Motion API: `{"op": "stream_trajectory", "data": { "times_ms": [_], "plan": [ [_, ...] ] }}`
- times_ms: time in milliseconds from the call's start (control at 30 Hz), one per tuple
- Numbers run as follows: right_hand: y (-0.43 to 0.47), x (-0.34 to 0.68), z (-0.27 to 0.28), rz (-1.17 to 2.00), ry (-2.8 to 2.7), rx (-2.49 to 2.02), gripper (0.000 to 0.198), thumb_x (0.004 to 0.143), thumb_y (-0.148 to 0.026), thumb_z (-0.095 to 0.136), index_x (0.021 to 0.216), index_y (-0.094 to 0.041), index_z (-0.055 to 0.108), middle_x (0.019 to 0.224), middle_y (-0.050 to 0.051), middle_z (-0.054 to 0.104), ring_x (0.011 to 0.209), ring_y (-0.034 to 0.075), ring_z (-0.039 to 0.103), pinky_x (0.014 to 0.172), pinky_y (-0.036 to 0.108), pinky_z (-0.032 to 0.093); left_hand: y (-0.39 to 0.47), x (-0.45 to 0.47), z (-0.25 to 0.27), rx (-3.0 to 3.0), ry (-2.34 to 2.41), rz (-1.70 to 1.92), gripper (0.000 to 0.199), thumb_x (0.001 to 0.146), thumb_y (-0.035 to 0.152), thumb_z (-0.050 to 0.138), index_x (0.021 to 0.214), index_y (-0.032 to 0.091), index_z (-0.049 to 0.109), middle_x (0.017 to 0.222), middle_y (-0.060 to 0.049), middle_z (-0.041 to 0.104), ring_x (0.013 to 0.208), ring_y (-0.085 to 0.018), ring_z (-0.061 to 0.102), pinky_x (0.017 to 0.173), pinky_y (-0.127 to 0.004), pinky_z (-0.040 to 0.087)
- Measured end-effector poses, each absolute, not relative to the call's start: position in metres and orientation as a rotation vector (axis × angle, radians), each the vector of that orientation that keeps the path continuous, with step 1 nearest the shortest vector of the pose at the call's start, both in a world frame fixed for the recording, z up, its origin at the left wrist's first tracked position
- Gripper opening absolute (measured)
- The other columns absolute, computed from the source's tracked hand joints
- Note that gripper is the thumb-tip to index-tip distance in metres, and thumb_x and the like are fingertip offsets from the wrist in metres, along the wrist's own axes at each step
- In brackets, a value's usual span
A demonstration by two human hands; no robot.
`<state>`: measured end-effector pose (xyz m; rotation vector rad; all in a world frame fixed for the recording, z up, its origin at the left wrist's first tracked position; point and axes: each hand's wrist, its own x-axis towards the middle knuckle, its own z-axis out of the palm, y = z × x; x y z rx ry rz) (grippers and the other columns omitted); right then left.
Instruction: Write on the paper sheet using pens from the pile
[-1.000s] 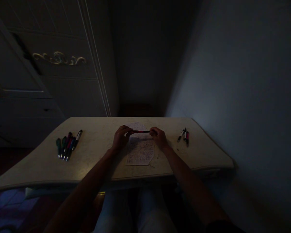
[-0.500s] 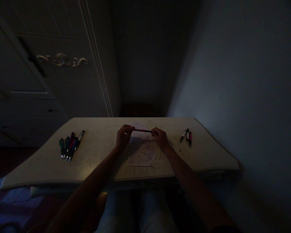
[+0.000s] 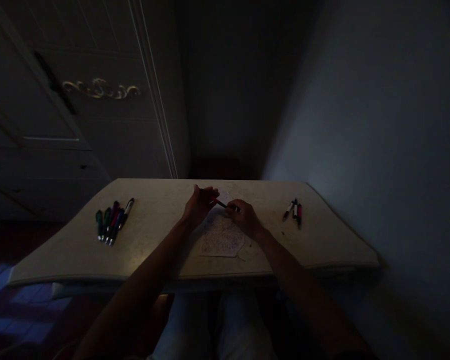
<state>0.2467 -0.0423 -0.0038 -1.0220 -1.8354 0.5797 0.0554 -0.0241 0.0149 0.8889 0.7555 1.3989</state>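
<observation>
Above a sheet of paper (image 3: 221,242) covered in handwriting, a slim red and dark pen (image 3: 219,202) slants down to the right. My right hand (image 3: 244,215) is closed around its lower right end, thumb and fingers pinching it. The pen's upper left end meets my left hand (image 3: 199,206), whose thumb stands up apart from its stretched fingers. That hand looks open, touching the pen without wrapping round it. Shade hides the exact contact. The paper lies flat on the pale table, its upper part partly covered by my hands.
Several pens (image 3: 112,220) lie bunched on the table's left side. A smaller group of pens (image 3: 295,212) lies to the right. The pale tabletop (image 3: 153,215) stands near a white cabinet (image 3: 131,140) and a wall (image 3: 360,125). The room is dim.
The pen has turned from nearly level to slanting down rightward. My left hand has loosened from its pinch and opened its fingers; my right hand has moved slightly left along the pen.
</observation>
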Motion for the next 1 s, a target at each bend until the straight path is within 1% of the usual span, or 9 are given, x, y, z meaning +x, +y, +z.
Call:
{"op": "stream_trajectory", "data": {
  "times_ms": [67, 167, 267, 333, 467, 700, 800, 900, 1000],
  "plan": [
    [-0.043, 0.244, -0.002, 0.609, -1.845, -0.978, 0.019, 0.078, -0.038, 0.07, 0.086, -0.021, 0.068, 0.084, 0.004, 0.067, 0.075, 0.018, 0.058, 0.071, 0.029, 0.045, -0.022, 0.056, 0.017, 0.877, 0.764, 1.436, 0.057, 0.085, 0.074, 0.044, 0.074, 0.02, 0.057, 0.081, -0.007, 0.068, 0.096, -0.022, 0.067, 0.081, -0.037, 0.054],
    [-0.044, 0.243, 0.001, 0.653, -1.813, -0.919, 0.027, 0.077, -0.044, 0.072, 0.091, -0.021, 0.067, 0.086, 0.004, 0.068, 0.077, 0.018, 0.06, 0.071, 0.029, 0.046, -0.015, 0.053, 0.018, 0.767, 0.72, 1.534, 0.056, 0.088, 0.071, 0.044, 0.064, 0.021, 0.048, 0.061, 0.0, 0.054, 0.07, -0.015, 0.061, 0.074, -0.034, 0.054],
    [-0.042, 0.245, 0.003, 0.657, -1.704, -0.94, 0.028, 0.083, -0.047, 0.065, 0.091, -0.02, 0.067, 0.088, 0.005, 0.069, 0.079, 0.019, 0.061, 0.072, 0.029, 0.047, -0.007, 0.048, 0.018, 0.638, 0.609, 1.558, 0.053, 0.094, 0.061, 0.043, 0.06, 0.02, 0.042, 0.051, 0.004, 0.038, 0.045, -0.009, 0.041, 0.055, -0.027, 0.047],
    [-0.039, 0.248, 0.002, 0.658, -1.63, -0.982, 0.029, 0.087, -0.048, 0.059, 0.089, -0.02, 0.066, 0.086, 0.005, 0.068, 0.079, 0.019, 0.061, 0.073, 0.029, 0.047, -0.003, 0.045, 0.017, 0.566, 0.558, 1.543, 0.051, 0.098, 0.05, 0.037, 0.057, 0.02, 0.039, 0.05, 0.005, 0.032, 0.039, -0.007, 0.028, 0.045, -0.023, 0.037],
    [-0.038, 0.251, 0.0, 0.675, -1.61, -1.029, 0.035, 0.09, -0.052, 0.053, 0.085, -0.02, 0.065, 0.08, 0.004, 0.067, 0.076, 0.019, 0.061, 0.073, 0.029, 0.048, 0.004, 0.043, 0.016, 0.496, 0.523, 1.537, 0.045, 0.097, 0.037, 0.028, 0.055, 0.021, 0.034, 0.049, 0.005, 0.025, 0.037, -0.007, 0.016, 0.037, -0.022, 0.025],
    [-0.043, 0.249, 0.001, 0.672, -1.688, -1.018, 0.035, 0.091, -0.05, 0.054, 0.081, -0.019, 0.067, 0.076, 0.005, 0.067, 0.073, 0.018, 0.061, 0.071, 0.029, 0.047, 0.007, 0.046, 0.017, 0.475, 0.407, 1.539, 0.038, 0.09, 0.031, 0.036, 0.053, 0.021, 0.032, 0.047, 0.006, 0.019, 0.036, -0.007, 0.013, 0.035, -0.02, 0.021],
    [-0.046, 0.248, 0.003, 0.679, -1.695, -1.02, 0.036, 0.091, -0.05, 0.053, 0.082, -0.019, 0.067, 0.077, 0.005, 0.067, 0.073, 0.018, 0.06, 0.071, 0.029, 0.046, 0.004, 0.048, 0.02, 0.38, 0.341, 1.497, 0.041, 0.093, 0.037, 0.033, 0.057, 0.019, 0.041, 0.049, 0.007, 0.021, 0.035, -0.006, 0.015, 0.035, -0.019, 0.022],
    [-0.049, 0.245, 0.006, 0.671, -1.719, -1.01, 0.036, 0.092, -0.05, 0.053, 0.084, -0.018, 0.067, 0.079, 0.004, 0.067, 0.074, 0.018, 0.06, 0.073, 0.029, 0.046, 0.0, 0.049, 0.023, 0.299, 0.269, 1.451, 0.046, 0.094, 0.044, 0.029, 0.069, 0.016, 0.055, 0.05, 0.007, 0.025, 0.035, -0.006, 0.019, 0.036, -0.019, 0.024],
    [-0.051, 0.239, 0.008, 0.657, -1.741, -0.99, 0.035, 0.091, -0.049, 0.054, 0.084, -0.018, 0.066, 0.08, 0.004, 0.066, 0.074, 0.017, 0.058, 0.072, 0.029, 0.045, -0.004, 0.053, 0.027, 0.287, 0.198, 1.41, 0.048, 0.094, 0.045, 0.028, 0.079, 0.013, 0.061, 0.053, 0.006, 0.032, 0.037, -0.007, 0.027, 0.04, -0.021, 0.028]
  ]
}}
